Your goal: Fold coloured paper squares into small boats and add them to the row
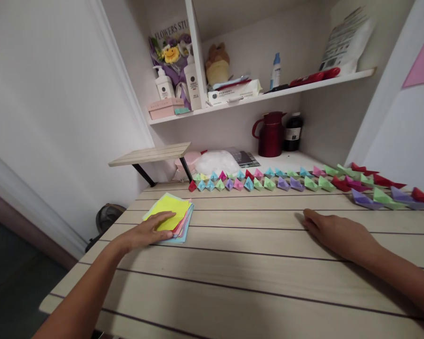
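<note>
A stack of coloured paper squares (pixel 173 209) lies on the left part of the slatted table (pixel 233 273), a bright yellow sheet uppermost, with red, pink and light blue edges fanning out unevenly beneath it on the right and near sides. The left hand (pixel 150 230) rests on the near left portion of this stack, palm down, its fingers reaching across the yellow sheet and its thumb set apart from them along the near edge; the hand is spread and not gripped around the paper, most of which shows beyond and to the right of the fingers. Well apart from the stack, to its right, the right hand (pixel 335 235) is at the tabletop with its fingers drawn together and partly hidden, so whether anything is inside it cannot be told. Beyond both hands, folded paper boats (pixel 248 183) in red, blue, green, pink and purple stand in rows along the back of the table, bunching more thickly toward the right. A small raised stand (pixel 151 154) is behind the stack at the left. Farther back are a white bundle (pixel 217 162), a red jug (pixel 270 136) and, just beside it, a dark bottle (pixel 293 134).
</note>
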Motion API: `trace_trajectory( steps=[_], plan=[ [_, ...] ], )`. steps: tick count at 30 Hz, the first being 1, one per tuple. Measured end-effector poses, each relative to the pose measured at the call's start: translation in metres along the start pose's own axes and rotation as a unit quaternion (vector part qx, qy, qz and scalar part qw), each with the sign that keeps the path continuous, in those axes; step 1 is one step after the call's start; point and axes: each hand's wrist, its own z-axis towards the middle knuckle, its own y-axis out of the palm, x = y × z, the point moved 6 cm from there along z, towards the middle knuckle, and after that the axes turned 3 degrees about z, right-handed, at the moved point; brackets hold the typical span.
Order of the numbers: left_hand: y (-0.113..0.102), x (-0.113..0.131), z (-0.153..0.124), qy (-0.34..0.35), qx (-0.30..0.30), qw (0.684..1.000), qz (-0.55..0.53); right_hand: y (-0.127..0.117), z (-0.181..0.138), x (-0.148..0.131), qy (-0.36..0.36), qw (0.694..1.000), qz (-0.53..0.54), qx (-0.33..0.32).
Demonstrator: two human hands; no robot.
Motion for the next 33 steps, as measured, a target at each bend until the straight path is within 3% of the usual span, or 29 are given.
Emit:
trace_trajectory(
  steps=[14,19,24,28,30,33],
  plan=[
    [-0.004,-0.003,-0.002,-0.022,-0.018,0.994,-0.104,0.001,0.003,0.003,0.001,1.0,0.012,-0.008],
    [-0.006,-0.008,0.008,0.003,-0.021,0.993,-0.115,0.003,0.005,0.006,-0.003,1.0,0.023,0.001],
    [-0.012,0.003,0.011,0.003,0.068,0.993,-0.1,0.005,0.006,0.007,-0.009,0.999,0.027,0.014],
    [-0.022,0.006,0.013,-0.002,0.174,0.984,-0.039,0.003,0.004,0.007,-0.005,0.999,0.048,0.025],
    [-0.032,0.01,0.014,-0.009,0.224,0.974,-0.019,0.0,0.004,0.007,0.004,0.996,0.083,0.037],
    [-0.046,0.041,0.012,0.008,0.297,0.954,-0.026,-0.008,0.005,0.002,-0.002,0.978,0.201,0.061]
  ],
)
